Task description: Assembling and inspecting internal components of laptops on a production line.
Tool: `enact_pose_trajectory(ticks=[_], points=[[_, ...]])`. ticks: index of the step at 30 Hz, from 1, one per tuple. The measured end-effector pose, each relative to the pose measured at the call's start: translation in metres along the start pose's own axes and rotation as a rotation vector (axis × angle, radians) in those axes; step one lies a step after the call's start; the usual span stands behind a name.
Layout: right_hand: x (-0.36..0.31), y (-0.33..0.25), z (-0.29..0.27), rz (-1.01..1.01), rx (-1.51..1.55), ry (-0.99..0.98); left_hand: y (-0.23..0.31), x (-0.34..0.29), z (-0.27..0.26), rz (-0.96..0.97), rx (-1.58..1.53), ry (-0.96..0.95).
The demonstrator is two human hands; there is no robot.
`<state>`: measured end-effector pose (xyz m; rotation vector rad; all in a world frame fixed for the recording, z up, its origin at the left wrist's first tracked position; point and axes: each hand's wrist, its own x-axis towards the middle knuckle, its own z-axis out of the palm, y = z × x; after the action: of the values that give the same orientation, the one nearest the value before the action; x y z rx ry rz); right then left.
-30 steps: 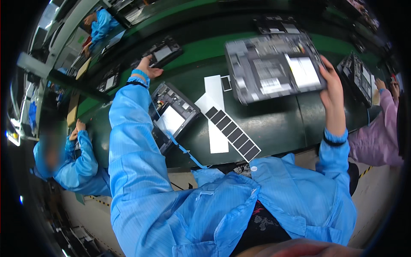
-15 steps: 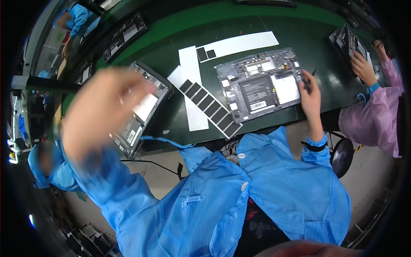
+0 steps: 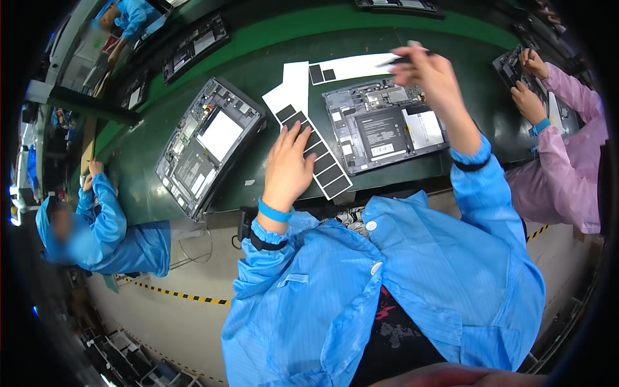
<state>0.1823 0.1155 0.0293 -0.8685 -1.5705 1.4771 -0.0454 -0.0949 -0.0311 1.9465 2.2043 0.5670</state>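
I have my left hand (image 3: 289, 169) spread over the white strip of black rectangles (image 3: 324, 162), twelve o'clock; my right hand (image 3: 427, 77) grips a slim dark tool (image 3: 391, 62) by the uncovered grey electronic device (image 3: 385, 131), half past one.

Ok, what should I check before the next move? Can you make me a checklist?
1. Left hand at the strip of black rectangles: ok.
2. Left hand pressing the strip down: cannot tell.
3. Thin dark tool in the right hand: ok, though blurred.
4. Right-hand open device fully visible: not ok, the right hand hides part.
5. Left-hand open device clear of both hands: ok.
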Motion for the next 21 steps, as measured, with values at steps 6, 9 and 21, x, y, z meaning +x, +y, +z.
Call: enact_pose_trajectory(ticks=[6,9,21], points=[[0.069,0.052,0.053,0.043,-0.076,-0.033,0.029,0.076,-0.006,0.002,-0.287,0.153],[0.077,0.059,0.063,0.04,-0.273,0.01,0.018,0.113,0.011,0.014,-0.292,0.235],[0.074,0.076,0.06,-0.095,-0.459,0.062,0.007,0.131,0.042,0.037,-0.086,0.091]])
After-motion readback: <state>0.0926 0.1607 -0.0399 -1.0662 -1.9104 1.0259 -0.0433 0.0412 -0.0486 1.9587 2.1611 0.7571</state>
